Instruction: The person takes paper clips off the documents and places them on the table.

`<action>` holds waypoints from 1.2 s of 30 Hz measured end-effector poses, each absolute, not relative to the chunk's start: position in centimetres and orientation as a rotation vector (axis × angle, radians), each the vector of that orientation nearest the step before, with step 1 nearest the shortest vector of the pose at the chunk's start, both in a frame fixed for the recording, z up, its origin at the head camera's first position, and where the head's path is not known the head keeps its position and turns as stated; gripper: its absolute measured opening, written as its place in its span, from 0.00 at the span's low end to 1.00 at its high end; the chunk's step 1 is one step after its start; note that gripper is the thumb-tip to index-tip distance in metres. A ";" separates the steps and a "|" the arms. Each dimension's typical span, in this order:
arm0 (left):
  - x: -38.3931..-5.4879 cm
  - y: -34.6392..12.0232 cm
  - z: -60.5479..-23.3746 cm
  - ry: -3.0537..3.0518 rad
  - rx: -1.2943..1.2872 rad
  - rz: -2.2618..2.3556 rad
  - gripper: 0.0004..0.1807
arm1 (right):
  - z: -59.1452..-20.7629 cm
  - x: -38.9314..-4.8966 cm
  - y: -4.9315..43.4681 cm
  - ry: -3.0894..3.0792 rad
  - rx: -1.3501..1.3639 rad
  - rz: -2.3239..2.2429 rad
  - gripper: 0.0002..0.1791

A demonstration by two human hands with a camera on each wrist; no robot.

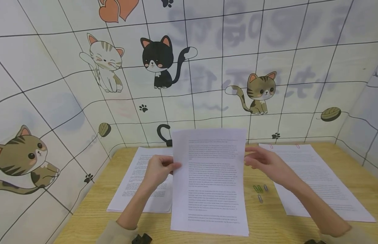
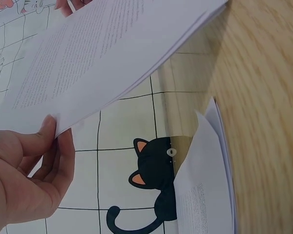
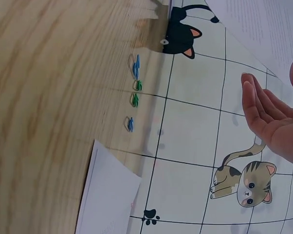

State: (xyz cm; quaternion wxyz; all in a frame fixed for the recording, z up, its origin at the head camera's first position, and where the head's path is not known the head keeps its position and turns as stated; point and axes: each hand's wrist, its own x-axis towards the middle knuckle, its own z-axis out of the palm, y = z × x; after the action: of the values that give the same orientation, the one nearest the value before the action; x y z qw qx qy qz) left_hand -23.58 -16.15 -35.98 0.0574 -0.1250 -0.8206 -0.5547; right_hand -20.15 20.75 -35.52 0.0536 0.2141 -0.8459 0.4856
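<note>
A thin stack of printed sheets stands upright over the middle of the table in the head view. My left hand pinches its left edge, thumb on the printed face and fingers behind. In the left wrist view the stack's layered edge shows more than one sheet. Beside the right edge is my right hand, its fingers loosely bent and thumb apart. The right wrist view shows that hand with nothing between thumb and fingers, a gap away from the paper.
A printed stack lies at the left on the wooden table. Another stack lies at the right, with pink paper clips on its top edge. Several loose green and blue paper clips lie between. A cat-patterned wall covering rises behind.
</note>
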 end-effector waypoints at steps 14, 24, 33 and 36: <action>-23.2 -16.1 -35.5 -2.461 -0.375 -1.775 0.05 | -35.9 -20.6 19.9 -2.589 0.811 1.517 0.12; -23.4 -16.3 -35.6 -2.439 -0.388 -1.826 0.04 | -35.8 -20.2 19.7 -2.594 0.791 1.454 0.08; -23.2 -15.7 -35.5 -2.446 -0.464 -1.849 0.07 | -35.8 -20.2 19.8 -2.480 0.630 1.395 0.06; -23.1 -15.6 -35.5 -2.453 -0.461 -1.847 0.07 | -35.9 -20.4 20.0 -2.464 0.606 1.420 0.07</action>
State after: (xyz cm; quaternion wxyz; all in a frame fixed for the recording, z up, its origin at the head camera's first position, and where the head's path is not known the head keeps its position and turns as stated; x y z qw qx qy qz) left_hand -23.13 -15.58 -35.48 0.0184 -0.1485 -0.7899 -0.5947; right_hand -20.36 20.02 -35.90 0.1165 0.2070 -0.8416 0.4851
